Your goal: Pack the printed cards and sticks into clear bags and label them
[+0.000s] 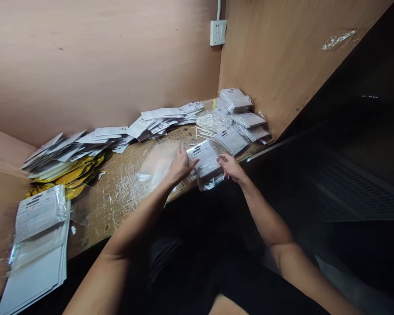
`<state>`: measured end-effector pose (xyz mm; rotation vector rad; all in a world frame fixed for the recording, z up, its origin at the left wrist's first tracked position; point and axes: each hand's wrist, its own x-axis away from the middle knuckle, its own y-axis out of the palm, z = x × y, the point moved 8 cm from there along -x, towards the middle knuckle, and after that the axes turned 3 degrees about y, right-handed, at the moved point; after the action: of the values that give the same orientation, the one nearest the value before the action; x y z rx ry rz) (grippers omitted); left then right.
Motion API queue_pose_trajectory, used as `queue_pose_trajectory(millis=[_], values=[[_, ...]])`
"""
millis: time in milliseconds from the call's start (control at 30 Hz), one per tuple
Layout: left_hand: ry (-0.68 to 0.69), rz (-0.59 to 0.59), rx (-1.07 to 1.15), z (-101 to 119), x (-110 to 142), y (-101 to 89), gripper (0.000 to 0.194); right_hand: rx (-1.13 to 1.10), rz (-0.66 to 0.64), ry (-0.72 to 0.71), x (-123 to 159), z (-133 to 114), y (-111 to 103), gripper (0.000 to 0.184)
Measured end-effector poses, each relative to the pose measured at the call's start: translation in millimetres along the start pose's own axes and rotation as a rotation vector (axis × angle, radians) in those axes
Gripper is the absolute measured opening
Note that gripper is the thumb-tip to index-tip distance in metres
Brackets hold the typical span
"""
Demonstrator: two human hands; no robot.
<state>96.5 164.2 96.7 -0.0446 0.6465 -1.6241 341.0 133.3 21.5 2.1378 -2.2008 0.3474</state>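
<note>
A small stack of white labelled packets in clear plastic (206, 161) lies at the front edge of the wooden bench (118, 192). My left hand (180, 167) grips its left side, fingers curled over the top. My right hand (229, 166) holds the stack's right edge, fingers bent around it. Just left of my left hand lies an empty clear plastic bag (156, 165).
Bagged bundles of white packets (238, 114) are piled in the back right corner. A long spill of loose white packets (118, 133) runs along the back wall, over gold foil bags (70, 175). More bagged packets (39, 227) sit at the front left. A wall socket (218, 32) is above.
</note>
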Motion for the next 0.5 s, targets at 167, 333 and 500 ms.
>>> queue_pose_trajectory(millis=[167, 333, 500], values=[[0.155, -0.475, -0.573, -3.3, -16.8, 62.1, 0.07, -0.033, 0.019, 0.015, 20.4, 17.4, -8.6, 0.081], [0.046, -0.519, -0.772, -28.4, -41.9, 84.0, 0.083, -0.246, 0.383, 0.007, 62.5, 46.1, -29.7, 0.059], [-0.035, -0.521, -0.809, -26.4, -52.4, 86.6, 0.092, -0.351, 0.09, 0.317, 64.0, 69.7, 37.1, 0.067]])
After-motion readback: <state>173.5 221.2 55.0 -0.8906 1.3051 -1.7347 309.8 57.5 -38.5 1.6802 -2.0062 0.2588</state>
